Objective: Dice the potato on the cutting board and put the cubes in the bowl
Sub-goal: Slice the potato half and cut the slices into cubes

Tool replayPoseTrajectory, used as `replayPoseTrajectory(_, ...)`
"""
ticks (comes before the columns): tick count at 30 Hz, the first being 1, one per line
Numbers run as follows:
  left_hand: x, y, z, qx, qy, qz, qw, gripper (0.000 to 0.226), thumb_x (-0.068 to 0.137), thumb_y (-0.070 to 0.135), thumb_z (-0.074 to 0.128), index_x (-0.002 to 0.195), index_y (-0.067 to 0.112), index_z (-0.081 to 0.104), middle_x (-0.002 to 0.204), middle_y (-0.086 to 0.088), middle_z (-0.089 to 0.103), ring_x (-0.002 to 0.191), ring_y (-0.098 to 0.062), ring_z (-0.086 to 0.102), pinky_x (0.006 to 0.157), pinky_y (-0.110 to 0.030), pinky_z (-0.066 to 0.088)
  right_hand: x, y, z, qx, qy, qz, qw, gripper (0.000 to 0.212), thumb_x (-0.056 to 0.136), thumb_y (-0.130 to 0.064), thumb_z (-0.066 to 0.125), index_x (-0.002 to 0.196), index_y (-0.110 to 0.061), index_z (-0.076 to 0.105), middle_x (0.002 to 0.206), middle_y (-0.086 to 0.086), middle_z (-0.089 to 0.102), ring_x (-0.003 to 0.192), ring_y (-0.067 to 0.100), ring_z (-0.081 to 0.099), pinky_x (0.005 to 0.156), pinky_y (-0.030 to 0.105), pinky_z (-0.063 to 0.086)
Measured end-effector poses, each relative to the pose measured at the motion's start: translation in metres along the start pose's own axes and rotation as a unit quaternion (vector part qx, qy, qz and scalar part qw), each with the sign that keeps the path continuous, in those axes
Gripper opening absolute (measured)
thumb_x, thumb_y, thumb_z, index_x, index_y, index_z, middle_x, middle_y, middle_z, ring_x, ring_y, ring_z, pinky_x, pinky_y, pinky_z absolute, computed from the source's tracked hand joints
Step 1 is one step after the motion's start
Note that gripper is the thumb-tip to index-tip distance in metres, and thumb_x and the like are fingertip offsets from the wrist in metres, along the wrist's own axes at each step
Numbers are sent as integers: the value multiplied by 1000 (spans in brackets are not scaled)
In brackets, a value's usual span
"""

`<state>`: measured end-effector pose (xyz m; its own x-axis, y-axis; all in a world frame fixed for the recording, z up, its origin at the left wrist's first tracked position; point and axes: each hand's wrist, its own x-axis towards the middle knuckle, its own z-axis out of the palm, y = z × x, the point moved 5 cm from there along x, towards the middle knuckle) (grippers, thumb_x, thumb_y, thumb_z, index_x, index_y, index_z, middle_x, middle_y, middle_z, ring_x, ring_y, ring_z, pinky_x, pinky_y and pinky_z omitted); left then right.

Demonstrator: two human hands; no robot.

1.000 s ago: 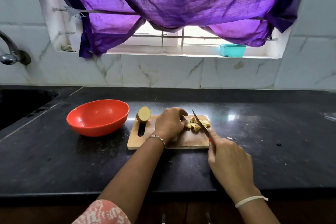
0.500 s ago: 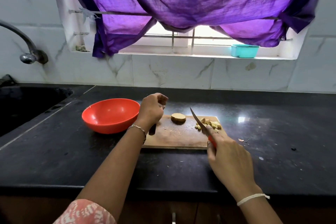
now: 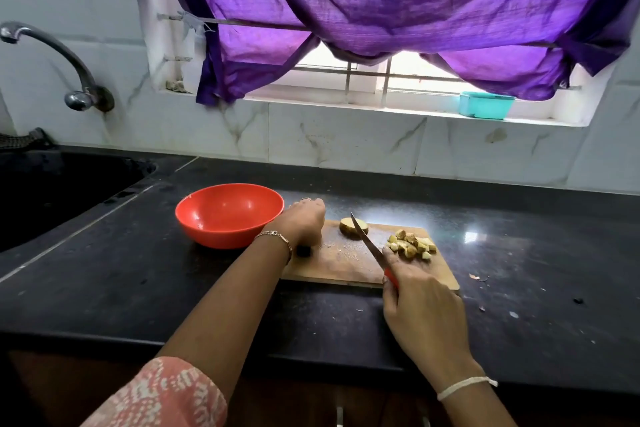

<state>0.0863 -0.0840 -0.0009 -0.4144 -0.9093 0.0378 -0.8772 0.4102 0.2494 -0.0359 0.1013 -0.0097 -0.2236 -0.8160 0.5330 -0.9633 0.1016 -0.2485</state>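
A wooden cutting board (image 3: 339,263) lies on the black counter. On its far middle rests a potato half (image 3: 353,227), skin on. A pile of potato cubes (image 3: 412,246) sits on the board's right part. My right hand (image 3: 426,315) grips a red-handled knife (image 3: 367,239); the blade points up and left, its tip just above the potato half. My left hand (image 3: 304,222) rests curled on the board's far left corner, beside the bowl, with nothing visible in it. The orange bowl (image 3: 225,218) stands left of the board and looks empty.
A dark sink (image 3: 52,191) with a metal tap (image 3: 52,55) lies at the left. A teal box (image 3: 485,105) stands on the window sill under a purple curtain. Small peel scraps (image 3: 478,277) lie on the counter right of the board.
My left hand left the cubes and went to the board's left end. The potato half, earlier upright by the handle hole, now lies at the board's middle. The knife stays raised.
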Motion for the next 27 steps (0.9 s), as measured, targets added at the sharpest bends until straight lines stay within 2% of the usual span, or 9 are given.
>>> replayPoseTrajectory(5,3,-3,2,-16,6,1,1000,56,86,3,57,138,7,38,138,-16,44,128,-29,43,102,-36,41,0,2,-1,-6,8,14,1000,48,98,-33,42,145,-36,38,105,-13,64,88,7,63,70,23,49)
replayPoseTrajectory(8,8,2,1,-43,25,20,999,55,89,14,60,140,9,39,143,-13,42,133,-27,38,107,-37,37,0,3,-2,-4,10,22,1000,48,98,-35,43,146,-39,36,110,-14,64,91,5,62,66,18,43)
replayPoseTrajectory(10,12,9,0,-44,53,36,997,52,95,26,56,142,11,41,146,-10,43,136,-25,36,113,-39,31,0,5,-2,2,9,28,1000,49,97,-35,45,145,-39,36,111,-15,63,92,5,62,68,19,45)
replayPoseTrajectory(13,16,26,5,28,61,69,995,50,97,41,49,140,16,45,143,-5,47,138,-21,35,118,-51,2,1,8,-3,18,2,44,999,48,97,-35,46,144,-40,39,108,-14,63,92,6,61,71,21,47)
replayPoseTrajectory(15,18,37,11,84,40,92,991,50,97,47,46,137,16,47,141,-3,50,141,-20,32,110,-57,-19,2,10,-4,25,2,54,998,48,97,-34,46,144,-40,39,112,-13,59,96,8,60,73,23,48)
replayPoseTrajectory(16,19,42,14,103,31,100,989,48,98,46,44,136,17,49,140,-3,51,141,-20,31,107,-59,-23,2,11,-5,25,5,58,998,48,98,-33,45,144,-39,39,117,-13,57,99,9,59,74,24,48)
replayPoseTrajectory(19,18,50,16,123,28,110,986,40,99,39,45,132,18,52,133,-3,55,137,-23,36,106,-62,-22,3,11,-5,18,2,68,997,49,99,-30,43,147,-35,35,124,-10,53,104,11,58,75,24,47)
replayPoseTrajectory(23,13,50,13,87,28,112,990,38,97,35,51,132,21,52,132,-2,55,135,-23,36,110,-58,-16,5,12,-4,25,-8,73,997,49,100,-27,42,148,-30,35,125,-7,52,104,12,58,77,25,48)
replayPoseTrajectory(27,-1,47,13,19,14,125,992,45,93,39,58,136,27,48,136,6,53,133,-18,37,113,-50,5,4,13,-4,52,-14,69,996,50,99,-21,43,148,-28,36,116,-5,54,99,14,57,79,26,48)
